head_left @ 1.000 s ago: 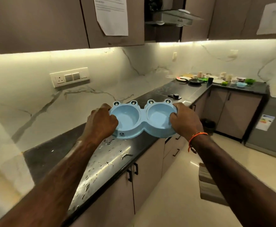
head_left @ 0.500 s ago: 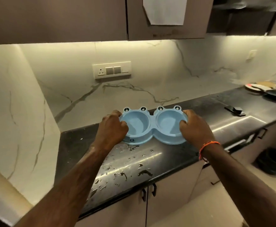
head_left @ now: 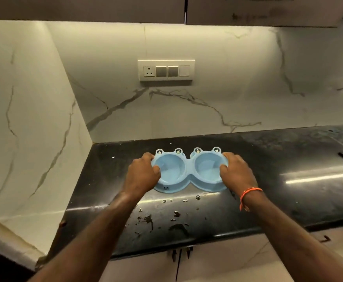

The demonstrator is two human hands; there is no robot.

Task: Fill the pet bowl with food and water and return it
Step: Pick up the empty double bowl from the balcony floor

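Black, water-spotted countertop (head_left: 288,159) under marble backsplash (head_left: 227,94), switch panel (head_left: 166,70) at 12 o'clock. Left hand (head_left: 142,175), right hand (head_left: 236,173) gripping pet bowl (head_left: 189,171) ends.

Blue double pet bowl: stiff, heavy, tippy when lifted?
The pet bowl looks like rigid moulded plastic, so likely stiff and light. Both wells appear empty. Its wide, low base should resist tipping. The countertop has water drops, so it may slide.

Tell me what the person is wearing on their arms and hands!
Almost nothing. Both arms are bare, with no sleeves in view, and neither the left hand nor the right hand has a glove or ring that shows. The only thing worn is a thin orange thread bracelet round the right wrist, with a loose end hanging down.
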